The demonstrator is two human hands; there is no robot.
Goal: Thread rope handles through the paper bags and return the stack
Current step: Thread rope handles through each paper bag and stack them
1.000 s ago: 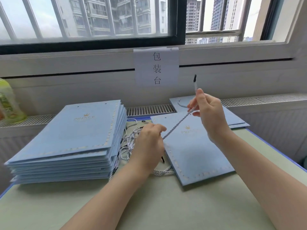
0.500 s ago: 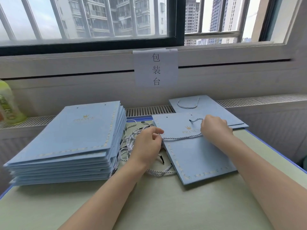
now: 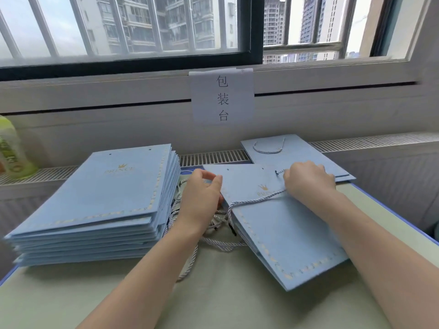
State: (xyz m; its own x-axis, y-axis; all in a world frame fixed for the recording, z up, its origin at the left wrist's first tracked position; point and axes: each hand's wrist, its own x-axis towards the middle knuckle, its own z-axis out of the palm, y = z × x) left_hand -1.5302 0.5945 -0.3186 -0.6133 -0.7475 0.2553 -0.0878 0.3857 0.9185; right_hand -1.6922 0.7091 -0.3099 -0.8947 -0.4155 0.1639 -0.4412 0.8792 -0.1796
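Note:
A flat light-blue paper bag point(image 3: 285, 229) lies in front of me on the table. My right hand point(image 3: 308, 180) pinches the dark tip of a white-blue rope point(image 3: 256, 200) near the bag's right top hole. From there the rope trails left across the bag to its edge. My left hand point(image 3: 202, 193) grips the bag's upper left edge, thumb on top. A tall stack of unthreaded blue bags point(image 3: 102, 200) sits at the left. Behind my right hand lie bags with rope handles fitted point(image 3: 285, 148).
Loose ropes point(image 3: 213, 243) are piled between the stack and the bag. A green bottle point(image 3: 11, 148) stands on the ledge at far left. A paper sign point(image 3: 222, 96) hangs under the window. The table point(image 3: 213, 293) has a blue rim point(image 3: 389, 214) at the right.
My right hand came down from holding the rope up in the air to the bag's top right hole. My left hand let go of the rope and moved onto the bag's left edge.

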